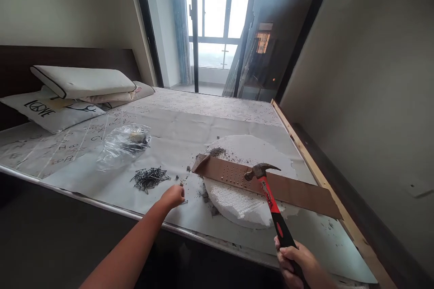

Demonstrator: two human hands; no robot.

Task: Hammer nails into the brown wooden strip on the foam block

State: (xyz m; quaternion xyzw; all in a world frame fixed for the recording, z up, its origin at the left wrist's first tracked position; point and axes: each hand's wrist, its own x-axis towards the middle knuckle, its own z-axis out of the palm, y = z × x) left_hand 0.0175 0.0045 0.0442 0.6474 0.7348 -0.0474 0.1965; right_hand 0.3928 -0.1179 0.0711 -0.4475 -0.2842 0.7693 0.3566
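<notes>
My right hand (294,264) is wrapped round the black and red handle of a claw hammer (271,194). The hammer's head hangs over a brown board (298,192) with rows of small holes near its left part. Beneath the board is a round white foam slab (233,203) with crumbled edges. Left of the board, my left hand (172,196) is closed, and a thin nail (185,202) pokes out at its fingertips. Most of those fingers are turned away from view. A pile of dark nails (149,178) lies just left of this hand.
A clear plastic bag (127,142) with something inside lies behind the nails. Grey crumbs (217,151) and small chunks are scattered around the foam. Pillows (84,83) are stacked at the far left. A wooden rail (305,158) runs along the right edge, beside the wall.
</notes>
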